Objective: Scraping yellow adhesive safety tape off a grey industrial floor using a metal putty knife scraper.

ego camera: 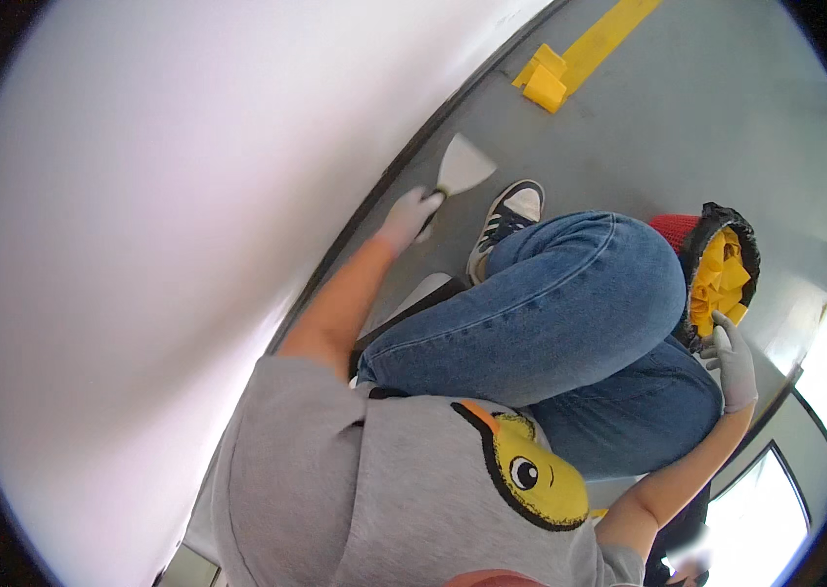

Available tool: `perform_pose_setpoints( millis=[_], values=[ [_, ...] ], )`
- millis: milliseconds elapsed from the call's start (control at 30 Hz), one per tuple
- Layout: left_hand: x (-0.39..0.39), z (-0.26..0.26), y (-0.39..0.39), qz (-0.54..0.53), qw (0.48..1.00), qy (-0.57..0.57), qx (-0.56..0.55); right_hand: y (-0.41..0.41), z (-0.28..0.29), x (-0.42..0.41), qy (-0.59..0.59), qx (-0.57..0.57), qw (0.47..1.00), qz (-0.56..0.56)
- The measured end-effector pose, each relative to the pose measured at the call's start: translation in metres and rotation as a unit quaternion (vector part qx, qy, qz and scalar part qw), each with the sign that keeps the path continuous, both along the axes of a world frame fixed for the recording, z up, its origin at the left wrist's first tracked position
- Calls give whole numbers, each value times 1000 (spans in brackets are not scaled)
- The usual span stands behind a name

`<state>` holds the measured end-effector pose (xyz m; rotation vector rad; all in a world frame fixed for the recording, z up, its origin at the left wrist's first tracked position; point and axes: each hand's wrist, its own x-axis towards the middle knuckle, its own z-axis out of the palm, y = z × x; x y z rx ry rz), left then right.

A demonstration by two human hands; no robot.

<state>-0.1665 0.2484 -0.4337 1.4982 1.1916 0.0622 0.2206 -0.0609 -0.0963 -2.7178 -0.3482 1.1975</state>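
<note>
My left hand (407, 219), in a pale glove, grips the dark handle of a putty knife (464, 166). Its wide, light blade points up and away, over the grey floor beside the wall. At the right, my gloved right hand (733, 367) has its fingers apart and slightly curled at the mouth of a red waste bin (675, 230). One fingertip overlaps the yellow contents; whether it touches them I cannot tell. Crumpled yellow tape (714, 282) fills the bin, which has a black liner (751, 229) and looks tilted in this view.
A yellow floor tape strip (608, 40) ends in a loose, folded piece (547, 79) ahead. The white wall (164, 220) with its dark skirting (391, 172) runs along my left. My bent knees and a sneaker (512, 220) lie between my hands. Part of another person (685, 561) shows at lower right.
</note>
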Motion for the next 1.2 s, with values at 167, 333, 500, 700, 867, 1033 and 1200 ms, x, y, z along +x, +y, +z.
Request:
perform_pose_setpoints(
  millis=[167, 333, 500, 700, 867, 1033, 1200],
  values=[
    [-188, 25, -87, 58, 983, 96, -147, -9, 4, 12, 22, 0, 1000, -19],
    [-219, 36, -101, 194, 919, 177, -293, -15, -2, 22, 37, -6, 998, -47],
    [-152, -28, -49, 4, 997, 54, 49, -3, 5, 12, 36, -3, 999, -37],
    [37, 8, 26, 145, 964, -18, -224, -11, 1, 7, -10, 4, 999, -46],
    [-29, -17, -7, 52, 992, 45, -107, 1, 2, 3, 5, 12, 999, -48],
    [-166, 13, -62, 3, 973, 229, 18, -2, 4, 8, 7, -9, 999, -48],
    [-171, 38, -52, 88, 923, 321, -194, -14, 0, 18, 15, -25, 999, -41]
  ],
)
